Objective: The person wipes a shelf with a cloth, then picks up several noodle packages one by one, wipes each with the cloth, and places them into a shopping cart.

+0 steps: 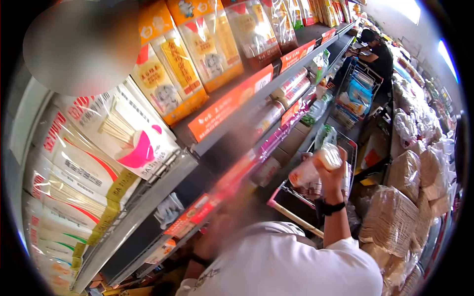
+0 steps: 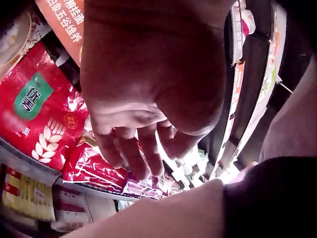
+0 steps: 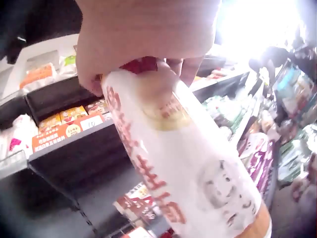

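My right hand (image 1: 334,173), raised beyond the shelf edge, grips one end of a white cylindrical packet, probably noodles. In the right wrist view, the packet (image 3: 173,148) shows red characters and a drawn figure, and slants downward from the fingers. Part of its upper end is covered by the hand (image 3: 143,29). My left hand (image 2: 153,64) hangs with loosely bent fingers and nothing visible in them. Near it are red plastic packets (image 2: 39,109) with a green label, standing on a shelf. In the head view, the left hand is blurred low beside the shelf.
Shelves hold orange-topped noodle packets (image 1: 210,47) and packs of white noodles (image 1: 89,163). Below my right hand is a shopping cart (image 1: 284,197). Farther along the aisle, another person (image 1: 380,56) is beside a second cart (image 1: 358,89). Wrapped brown stacks (image 1: 390,217) line the right side.
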`<action>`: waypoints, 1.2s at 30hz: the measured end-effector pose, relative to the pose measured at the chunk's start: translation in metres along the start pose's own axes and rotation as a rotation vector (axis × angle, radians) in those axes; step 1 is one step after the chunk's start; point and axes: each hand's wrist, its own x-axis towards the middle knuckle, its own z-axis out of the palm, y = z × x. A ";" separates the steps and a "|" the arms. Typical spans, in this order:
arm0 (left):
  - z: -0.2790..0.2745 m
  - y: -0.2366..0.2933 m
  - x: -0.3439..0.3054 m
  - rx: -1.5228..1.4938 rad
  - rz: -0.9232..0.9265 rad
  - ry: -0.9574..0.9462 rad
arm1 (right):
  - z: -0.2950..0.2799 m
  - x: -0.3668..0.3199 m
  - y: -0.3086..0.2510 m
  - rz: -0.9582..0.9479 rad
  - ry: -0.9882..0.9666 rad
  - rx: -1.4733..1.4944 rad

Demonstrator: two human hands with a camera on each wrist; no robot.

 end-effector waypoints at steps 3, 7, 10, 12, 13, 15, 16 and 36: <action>-0.002 0.085 -0.002 -0.114 -0.088 -0.111 | -0.072 -0.027 -0.002 -0.236 0.308 -0.230; 0.005 0.066 0.010 -0.095 -0.103 -0.240 | -0.145 -0.066 -0.020 -0.204 0.658 -0.436; 0.029 0.034 0.022 -0.291 -0.115 -0.267 | -0.169 -0.078 -0.048 0.047 0.854 -0.288; 0.042 0.048 0.033 -0.185 -0.071 -0.350 | -0.185 -0.083 -0.060 0.017 0.792 -0.120; 0.050 0.055 0.036 -0.147 -0.064 -0.409 | -0.174 -0.079 -0.074 0.031 0.796 -0.070; 0.071 0.071 0.044 -0.065 -0.041 -0.500 | -0.175 -0.073 -0.071 0.129 0.738 -0.210; 0.082 0.082 0.046 -0.017 -0.029 -0.554 | -0.179 -0.073 -0.067 0.183 0.718 -0.277; 0.156 0.111 0.012 0.219 -0.272 -0.161 | -0.133 -0.024 0.223 0.513 -0.513 -1.124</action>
